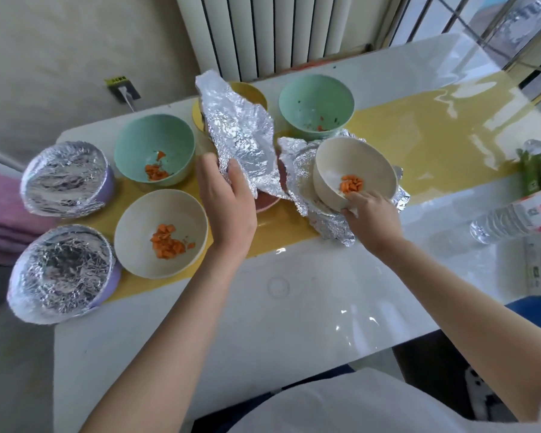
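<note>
My left hand [225, 198] pinches the lower edge of a crumpled sheet of foil [238, 129] and holds it up above a pink bowl [267, 201] that is mostly hidden. My right hand [370, 215] grips the near rim of a cream bowl [328, 165] that is tilted toward me and holds chopped carrot [352, 184]. Under that bowl lies a second crumpled foil sheet [297, 170].
On the yellow mat [419, 135] stand a cream bowl [132, 242] and a green bowl [132, 151], both with carrot, another green bowl [316, 98], a yellow bowl [253, 92] behind the foil, and two foil-covered purple bowls [66, 179] [63, 273] at left. A water bottle [512, 220] lies at right.
</note>
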Available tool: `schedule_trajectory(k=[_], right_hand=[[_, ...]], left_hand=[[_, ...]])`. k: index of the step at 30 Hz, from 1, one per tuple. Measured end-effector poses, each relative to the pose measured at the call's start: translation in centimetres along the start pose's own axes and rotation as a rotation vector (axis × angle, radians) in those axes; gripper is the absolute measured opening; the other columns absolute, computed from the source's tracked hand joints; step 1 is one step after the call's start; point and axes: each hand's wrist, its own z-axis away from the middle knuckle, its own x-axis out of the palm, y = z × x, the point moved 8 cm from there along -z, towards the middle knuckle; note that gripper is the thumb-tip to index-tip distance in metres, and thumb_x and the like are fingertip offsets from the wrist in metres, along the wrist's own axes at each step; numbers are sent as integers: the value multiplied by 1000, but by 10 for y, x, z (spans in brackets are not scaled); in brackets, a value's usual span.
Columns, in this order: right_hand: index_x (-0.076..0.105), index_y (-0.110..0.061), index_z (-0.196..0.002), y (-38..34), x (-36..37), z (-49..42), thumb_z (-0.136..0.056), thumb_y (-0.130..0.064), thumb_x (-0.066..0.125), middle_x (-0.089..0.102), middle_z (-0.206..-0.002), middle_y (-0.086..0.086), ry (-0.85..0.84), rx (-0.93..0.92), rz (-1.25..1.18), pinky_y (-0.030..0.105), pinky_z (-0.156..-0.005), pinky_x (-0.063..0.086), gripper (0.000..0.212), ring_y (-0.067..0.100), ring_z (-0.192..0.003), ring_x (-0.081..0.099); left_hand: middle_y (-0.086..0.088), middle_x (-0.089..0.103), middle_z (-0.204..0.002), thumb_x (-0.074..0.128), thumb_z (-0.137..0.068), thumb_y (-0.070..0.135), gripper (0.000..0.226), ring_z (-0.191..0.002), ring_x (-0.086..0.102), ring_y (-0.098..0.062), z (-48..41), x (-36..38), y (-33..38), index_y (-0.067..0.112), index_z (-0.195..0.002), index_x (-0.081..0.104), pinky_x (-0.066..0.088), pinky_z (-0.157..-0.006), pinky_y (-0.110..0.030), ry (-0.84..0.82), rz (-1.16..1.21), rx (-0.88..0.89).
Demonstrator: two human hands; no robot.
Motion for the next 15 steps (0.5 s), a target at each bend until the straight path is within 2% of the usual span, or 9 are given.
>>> schedule_trajectory(k=[2, 4, 6, 9, 11, 13, 15], right_hand=[[65, -5, -100, -9, -3, 2, -71, -9, 74, 67, -96, 14, 16, -32, 13, 41, -77, 47, 30, 38, -94, 60], [60, -4, -112, -26, -14, 3, -73, -11, 73, 63, -109, 14, 86, -77, -35, 42, -86, 45, 42, 38, -102, 56], [52, -3, -122, -54, -21, 6, -76, -11, 71, 57, -120, 15, 95, -130, -190, 35, -97, 35, 50, 33, -110, 48], [38, -2, -136, -112, -16, 14, -75, -15, 75, 45, -137, 15, -21, -281, -335, 22, -109, 19, 73, 23, -128, 35], [33, -4, -140, -146, -7, 20, -73, -22, 78, 40, -143, 13, -79, -394, -343, 23, -111, 18, 82, 22, -132, 33], [40, -6, -136, -170, -1, 21, -76, -24, 76, 47, -138, 11, -69, -454, -370, 29, -109, 29, 72, 21, -128, 39], [57, -8, -120, -183, -5, 18, -80, -21, 72, 62, -117, 6, 31, -444, -421, 33, -94, 41, 45, 19, -110, 52]], left_hand=[[-10, 47, -86, 43, -95, 8, 6, -73, 36, -11, 1, -11, 0, 4, -91, 45, 31, -66, -6, 9, 21, -10], [-13, 51, -90, 44, -94, 7, 8, -76, 38, -9, 2, -23, -1, 0, -92, 47, 31, -70, -4, 31, 35, -8], [-11, 51, -91, 45, -94, 7, 7, -78, 39, -10, 4, -35, -2, 1, -92, 47, 32, -71, -6, 36, 43, -7], [-7, 50, -88, 45, -93, 13, 4, -76, 42, -16, 12, -53, -7, 13, -90, 43, 35, -70, -14, 30, 95, -43], [-5, 50, -85, 45, -93, 16, 9, -76, 45, -19, 18, -66, -11, 20, -87, 40, 38, -69, -21, 27, 146, -80], [1, 44, -77, 45, -93, 18, 19, -70, 40, -17, 22, -79, -16, 27, -80, 35, 38, -65, -31, 10, 172, -122], [8, 34, -69, 45, -92, 18, 25, -63, 31, -14, 25, -91, -20, 26, -74, 30, 32, -58, -32, -9, 179, -139]])
